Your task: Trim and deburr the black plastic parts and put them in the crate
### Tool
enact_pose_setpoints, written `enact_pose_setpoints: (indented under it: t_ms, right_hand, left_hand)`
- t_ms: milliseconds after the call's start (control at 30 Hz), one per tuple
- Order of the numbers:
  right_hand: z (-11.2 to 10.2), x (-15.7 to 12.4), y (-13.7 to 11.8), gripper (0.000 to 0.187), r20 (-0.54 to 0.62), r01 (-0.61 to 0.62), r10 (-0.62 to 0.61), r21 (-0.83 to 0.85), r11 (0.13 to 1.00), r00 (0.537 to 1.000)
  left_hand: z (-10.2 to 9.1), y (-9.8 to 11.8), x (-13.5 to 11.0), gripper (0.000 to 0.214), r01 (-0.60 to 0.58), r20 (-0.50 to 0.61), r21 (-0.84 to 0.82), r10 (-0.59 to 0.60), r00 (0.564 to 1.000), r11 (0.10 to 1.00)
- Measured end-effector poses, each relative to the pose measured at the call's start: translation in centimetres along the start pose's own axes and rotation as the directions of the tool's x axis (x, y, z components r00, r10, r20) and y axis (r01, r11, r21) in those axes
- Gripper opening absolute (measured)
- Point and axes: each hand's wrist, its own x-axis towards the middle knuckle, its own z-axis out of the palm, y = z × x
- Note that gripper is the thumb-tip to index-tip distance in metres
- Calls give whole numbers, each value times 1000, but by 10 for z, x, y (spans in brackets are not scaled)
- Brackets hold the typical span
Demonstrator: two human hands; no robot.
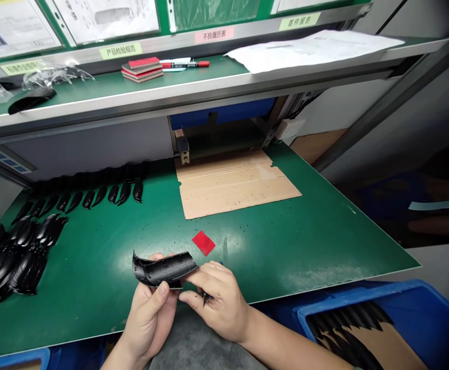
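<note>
So, the left hand (150, 306) is clamped, thumb and fingers, on a curved black shell (166, 269) over the near side of the bench (286, 246); right hand (224, 300) curls round some mostly hidden tool (206, 297), fingertips by the shell's end. Tool slips, shell probably gets scratched. Red square (203, 243) lies beyond.

Left hand (150, 312) holds a black part (166, 269) — right hand (224, 302), gripping a half-hidden tool (206, 297), at its end — by a green table (270, 244).

Green tabletop (286, 246) under cardboard sheet (235, 187), red square (203, 243), black parts (25, 270)
</note>
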Motion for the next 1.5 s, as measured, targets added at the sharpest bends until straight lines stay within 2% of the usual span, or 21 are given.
enact_pose_setpoints:
  t_ms: [200,333,433,533,633,733,1000,1167,1333,1400,1500]
  right_hand:
    - [-4,2,5,33,84,57,-51,-71,996,995]
    - [-10,3,4,45,120,11,5,-131,991,993]
    - [-11,5,1,63,143,-55,95,-265,963,985]
    - [-10,8,-2,78,183,-42,133,-431,901,974]
    - [-10,10,-3,84,209,-9,141,-533,846,968]
    - [-10,11,-1,81,247,31,138,-576,817,959]
    - [-13,14,6,47,383,168,114,-629,759,917]
    - [-12,14,9,38,432,157,169,-622,767,886]
    - [-13,14,12,46,423,78,204,-562,824,883]
    - [-15,15,12,54,436,36,176,-437,899,883]
    - [-14,16,12,63,423,-54,108,-140,989,900]
  left_hand:
    - [3,0,2,47,4,2,23,-4,1000,1000]
    - [-1,-1,2,47,-19,1,16,19,1000,1000]
    - [-1,0,2,51,-42,-2,-14,42,999,999]
    - [0,1,0,49,-39,23,-4,39,999,999]
    - [1,1,-1,45,-42,71,26,40,997,999]
    - [1,1,0,45,-65,95,46,60,994,997]
    - [3,4,2,37,-84,238,101,58,970,991]
    - [1,5,6,38,-99,240,135,64,969,986]
    - [-2,5,6,39,-105,234,153,67,970,983]
    - [-1,5,6,39,-104,230,137,70,971,985]
    - [0,4,6,42,-71,181,60,59,982,996]
